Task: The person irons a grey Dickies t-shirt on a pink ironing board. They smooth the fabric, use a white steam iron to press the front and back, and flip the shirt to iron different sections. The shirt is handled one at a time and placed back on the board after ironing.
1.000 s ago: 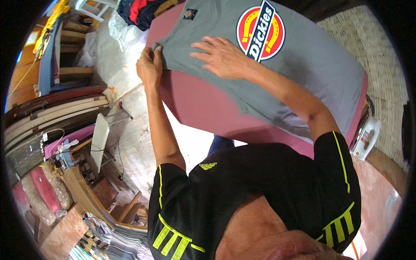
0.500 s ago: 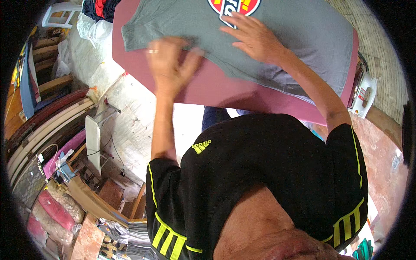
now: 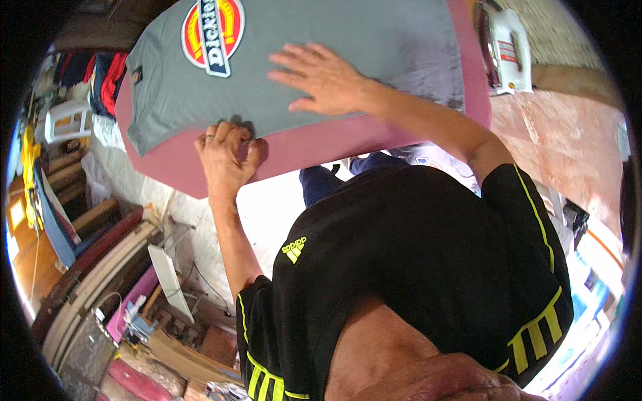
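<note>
A grey T-shirt (image 3: 294, 27) lies spread over the maroon padded board (image 3: 321, 144), its neckline toward the left and a round red, yellow and white print (image 3: 215, 33) on its chest. At the shirt's near edge my left hand (image 3: 226, 155) is closed, fingers curled onto the cloth, with a ring on one finger. The fingertips are partly hidden. My right hand (image 3: 328, 80) rests flat on the shirt to the right of the print, fingers spread and holding nothing.
A white iron (image 3: 513, 53) stands beyond the board's right end. On the left are a white plastic stool (image 3: 68, 121), red and dark clothes (image 3: 110, 77) and several stacked boards or rolls (image 3: 100, 267). A white panel (image 3: 170, 284) stands on the floor below them.
The view has turned, so the board and iron appear tilted and the whole print shows. My left hand has settled on the shirt's near edge. My right hand now lies farther from the print.
</note>
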The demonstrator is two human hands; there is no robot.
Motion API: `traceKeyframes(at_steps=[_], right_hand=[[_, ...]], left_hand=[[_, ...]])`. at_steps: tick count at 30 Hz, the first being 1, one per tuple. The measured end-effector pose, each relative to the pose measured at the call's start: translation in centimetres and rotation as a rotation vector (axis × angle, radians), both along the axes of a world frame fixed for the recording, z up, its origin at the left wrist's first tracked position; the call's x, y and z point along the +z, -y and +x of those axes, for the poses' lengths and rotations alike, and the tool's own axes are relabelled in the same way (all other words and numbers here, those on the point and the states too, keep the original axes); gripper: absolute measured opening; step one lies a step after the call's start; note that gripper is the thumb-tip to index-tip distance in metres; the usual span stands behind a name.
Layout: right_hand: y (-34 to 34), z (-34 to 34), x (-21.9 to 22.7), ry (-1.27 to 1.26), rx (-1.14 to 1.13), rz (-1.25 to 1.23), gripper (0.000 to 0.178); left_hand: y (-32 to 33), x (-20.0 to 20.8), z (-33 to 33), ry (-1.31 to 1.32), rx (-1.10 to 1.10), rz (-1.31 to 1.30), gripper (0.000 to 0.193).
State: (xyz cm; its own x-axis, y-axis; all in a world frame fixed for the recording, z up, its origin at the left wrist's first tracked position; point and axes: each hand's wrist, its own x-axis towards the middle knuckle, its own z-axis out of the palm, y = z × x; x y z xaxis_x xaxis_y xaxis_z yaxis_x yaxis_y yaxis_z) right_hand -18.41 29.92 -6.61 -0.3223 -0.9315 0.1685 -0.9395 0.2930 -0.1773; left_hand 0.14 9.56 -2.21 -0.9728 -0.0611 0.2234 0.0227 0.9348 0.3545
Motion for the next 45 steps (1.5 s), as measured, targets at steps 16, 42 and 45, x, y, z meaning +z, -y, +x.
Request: traceKeyframes(at_steps=[16, 42, 45], right_hand=[[-19.5, -4.8, 0.2, -0.1, -0.671, -0.093, 0.061], [-38.4, -20.9, 8.1, 0.393, -1.068, -0.242, 0.04], [-33.4, -15.2, 13.1, 0.5, -1.093, -0.322, 0.042]], left_hand=[[-21.3, -3.7, -16.8, -0.038, -0.355, -0.182, 0.074], [-8.9, -3.9, -13.5, -0.109, 0.112, -0.05, 0.082], [-1.3, -4.2, -12.4, -0.172, 0.318, -0.133, 0.081]])
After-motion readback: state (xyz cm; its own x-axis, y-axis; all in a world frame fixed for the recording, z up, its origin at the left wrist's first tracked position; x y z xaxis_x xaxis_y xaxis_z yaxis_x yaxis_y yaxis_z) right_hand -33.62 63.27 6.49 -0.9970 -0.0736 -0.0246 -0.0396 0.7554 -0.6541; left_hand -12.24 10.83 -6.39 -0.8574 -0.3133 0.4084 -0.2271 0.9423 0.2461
